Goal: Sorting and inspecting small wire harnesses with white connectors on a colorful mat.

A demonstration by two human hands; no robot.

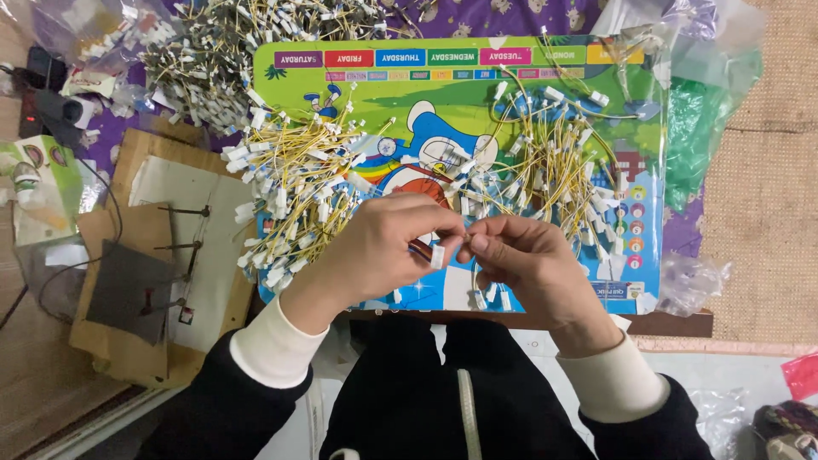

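On the far left lies a green box (38,183), partly out of view, and beside it some brown cardboard (141,230) with a white sheet (213,247) and thin metal pins (183,210) on top. A grey pad (128,290) rests on the cardboard too.

At the top left, a clear bag (85,34) holds white and yellow bits. Next to it is a big heap (213,60) of short yellow wires with white plugs, lying on purple cloth (511,15).

In the middle is a bright cartoon board (400,111). A pile (298,192) of the same wires sits on its left side.

The left hand (383,247) is over the board's near edge. Its fingers are curled and pinch a wire with a white plug (437,256) hanging just under the fingertips. The right hand (524,260) is right beside it, fingertips touching the left ones. Its fingers are bent and pinch the same wire from the other side. A yellow wire (475,277) hangs down below the right hand, with white plugs at its end near the board's edge.

Past the hands, a second pile (554,162) lies on the board's right side. A clear bag (673,51) covers that corner, and a green bag (699,128) sits under it. I cannot tell what is inside them. A small clear wrapper (690,285) lies by the board's right edge, on a tan mat (767,196).
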